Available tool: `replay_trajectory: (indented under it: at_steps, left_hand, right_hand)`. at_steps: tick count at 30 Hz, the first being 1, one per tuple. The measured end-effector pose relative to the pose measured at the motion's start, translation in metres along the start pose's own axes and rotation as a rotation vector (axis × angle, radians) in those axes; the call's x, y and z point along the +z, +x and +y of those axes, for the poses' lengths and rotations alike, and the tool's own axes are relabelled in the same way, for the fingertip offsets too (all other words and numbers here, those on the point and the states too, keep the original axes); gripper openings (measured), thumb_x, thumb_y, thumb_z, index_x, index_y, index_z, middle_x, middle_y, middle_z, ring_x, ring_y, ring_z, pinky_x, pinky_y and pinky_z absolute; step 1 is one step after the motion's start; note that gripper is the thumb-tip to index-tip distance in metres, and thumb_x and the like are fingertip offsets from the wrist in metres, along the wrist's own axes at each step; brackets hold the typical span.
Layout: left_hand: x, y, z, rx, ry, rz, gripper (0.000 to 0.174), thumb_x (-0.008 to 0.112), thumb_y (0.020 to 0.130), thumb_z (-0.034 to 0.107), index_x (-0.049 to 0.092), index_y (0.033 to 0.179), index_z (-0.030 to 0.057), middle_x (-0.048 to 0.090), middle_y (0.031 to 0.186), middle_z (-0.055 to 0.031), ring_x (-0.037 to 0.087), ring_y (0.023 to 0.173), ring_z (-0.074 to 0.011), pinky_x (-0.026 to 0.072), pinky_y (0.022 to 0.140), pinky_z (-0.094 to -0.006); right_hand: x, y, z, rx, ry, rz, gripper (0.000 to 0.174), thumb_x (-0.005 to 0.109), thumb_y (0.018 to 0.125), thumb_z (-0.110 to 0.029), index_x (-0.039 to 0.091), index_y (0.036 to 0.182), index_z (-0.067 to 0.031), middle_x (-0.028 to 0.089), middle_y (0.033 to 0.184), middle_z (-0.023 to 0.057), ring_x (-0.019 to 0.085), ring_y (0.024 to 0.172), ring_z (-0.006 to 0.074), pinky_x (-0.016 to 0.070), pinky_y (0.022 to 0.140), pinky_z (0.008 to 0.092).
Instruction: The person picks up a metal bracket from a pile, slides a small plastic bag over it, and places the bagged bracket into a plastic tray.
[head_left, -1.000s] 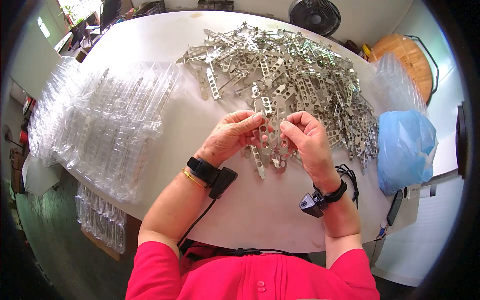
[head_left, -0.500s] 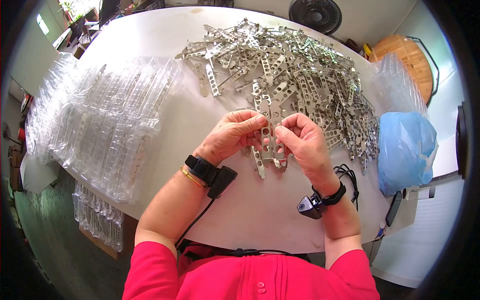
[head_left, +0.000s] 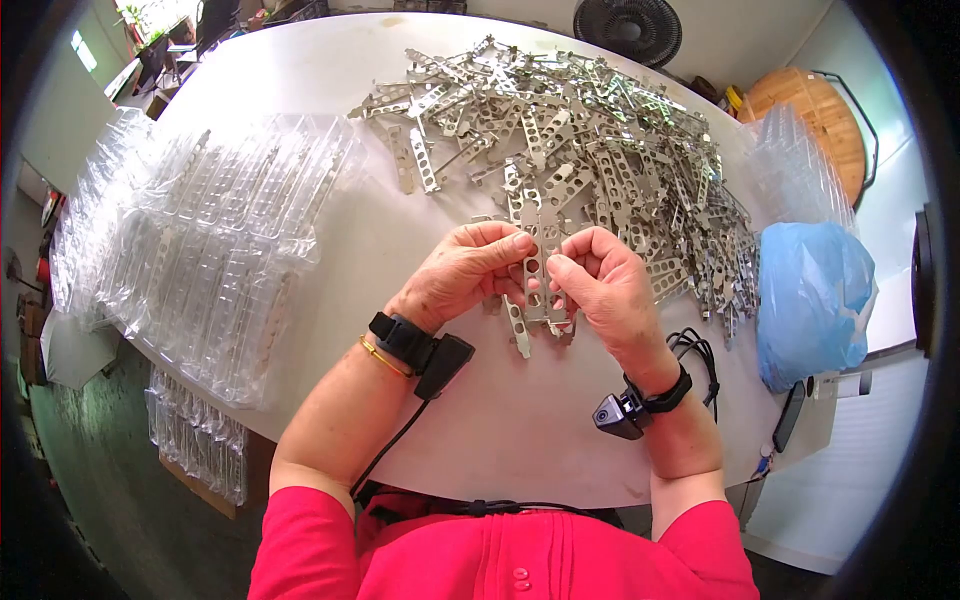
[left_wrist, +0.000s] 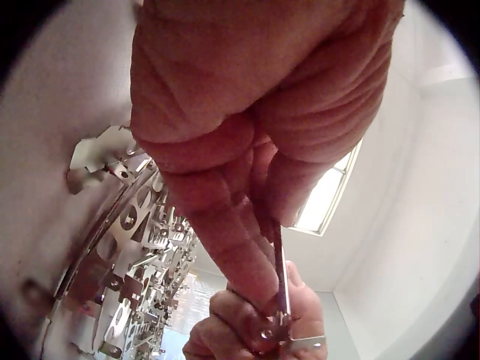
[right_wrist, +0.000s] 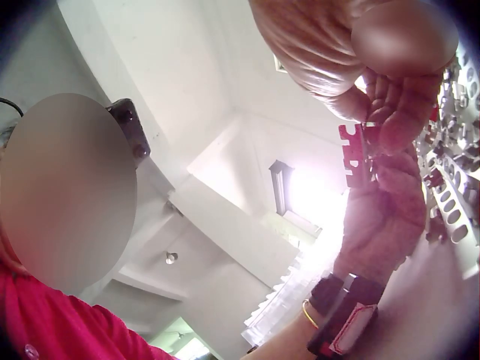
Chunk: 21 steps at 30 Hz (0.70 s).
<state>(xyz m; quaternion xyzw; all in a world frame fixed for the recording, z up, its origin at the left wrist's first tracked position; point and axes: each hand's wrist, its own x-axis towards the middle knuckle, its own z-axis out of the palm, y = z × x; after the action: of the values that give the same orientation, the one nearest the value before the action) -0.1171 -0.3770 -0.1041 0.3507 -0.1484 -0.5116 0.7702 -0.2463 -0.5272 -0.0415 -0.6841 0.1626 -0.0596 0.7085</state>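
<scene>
Both hands meet over the near edge of a heap of perforated metal brackets (head_left: 610, 150). My left hand (head_left: 465, 265) pinches a flat metal bracket (head_left: 532, 266) with round holes between thumb and fingers. From the other side, my right hand (head_left: 615, 290) pinches the metalwork between thumb and curled index finger. The left wrist view shows the held metal edge-on as a thin strip (left_wrist: 283, 274), with the right fingers just beyond it. A notched metal end (right_wrist: 352, 155) sticks out beside the fingers in the right wrist view. Fingers hide part of the held metal.
Clear plastic trays (head_left: 220, 250) of parts cover the table's left side. A blue plastic bag (head_left: 815, 300) stands at the right, with more clear trays (head_left: 800, 155) behind it. One loose bracket (head_left: 517, 328) lies just below the hands. A black cable (head_left: 700, 360) lies beside the right wrist.
The right fingertips have come slightly left, closer to the left fingers, and the held strips sit closer together. Both hands keep their pinch; the heap looks the same.
</scene>
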Motion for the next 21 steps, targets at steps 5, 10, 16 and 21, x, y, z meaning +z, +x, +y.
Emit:
replay_trajectory:
  at_steps: [5,10,16,21]
  left_hand:
    - [0.0009,-0.0001,0.0001,0.003,0.019,0.001,0.016,0.063,0.097,0.019,0.066,0.102,0.0043,0.069,0.087,-0.0048,0.071,0.073,-0.0183,0.0603,0.061,-0.0322]
    - [-0.0006,0.0004,-0.0006,0.006,0.015,0.0,0.016,0.064,0.096,0.019,0.066,0.101,0.0041,0.069,0.086,-0.0055,0.071,0.073,-0.0185,0.0605,0.059,-0.0313]
    - [-0.0034,0.0017,-0.0015,0.011,0.037,-0.011,0.015,0.065,0.096,0.018,0.067,0.1,0.0039,0.07,0.086,-0.0059,0.071,0.072,-0.0193,0.0606,0.059,-0.0328]
    - [-0.0007,0.0003,-0.0009,0.004,0.027,0.007,0.015,0.064,0.096,0.018,0.067,0.099,0.0032,0.069,0.085,-0.0056,0.071,0.071,-0.0197,0.0601,0.059,-0.0324]
  right_hand:
    - [-0.0005,0.0006,0.0027,0.005,0.008,0.0,0.012,0.064,0.094,-0.011,0.055,0.098,-0.003,0.064,0.078,0.0021,0.059,0.061,0.0054,0.0468,0.05,0.0209]
    - [0.0018,0.0003,0.0002,0.012,-0.014,0.009,0.011,0.063,0.094,-0.011,0.055,0.096,-0.0033,0.064,0.077,0.0019,0.058,0.06,0.0054,0.0468,0.05,0.0208]
    - [0.0009,0.0011,0.0022,-0.001,-0.011,0.0,0.01,0.062,0.094,-0.01,0.055,0.095,-0.0033,0.064,0.077,0.0022,0.059,0.06,0.0054,0.0473,0.05,0.0207]
    - [0.0009,0.0003,0.0008,-0.004,-0.017,0.003,0.009,0.062,0.094,-0.01,0.055,0.095,-0.0034,0.064,0.077,0.0022,0.059,0.06,0.0053,0.0479,0.049,0.0209]
